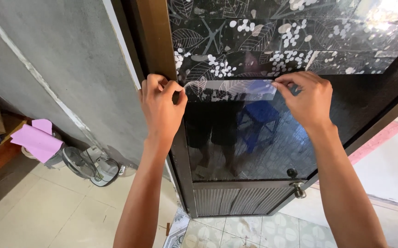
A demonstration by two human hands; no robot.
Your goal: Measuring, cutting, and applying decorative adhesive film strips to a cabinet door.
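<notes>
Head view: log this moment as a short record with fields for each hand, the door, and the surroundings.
left hand: pinching the left end of a clear film strip
right hand: pinching the strip's right end
door: dark glass door panel in a brown frame, its upper part covered by leaf-patterned black-and-white film
knob: round metal door knob, low on the right
floor left: small grey fan, pink paper

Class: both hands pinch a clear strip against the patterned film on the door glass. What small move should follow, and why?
Probably press the clear strip flat: left hand and right hand pinch its ends at the patterned film edge on the glass.
</notes>
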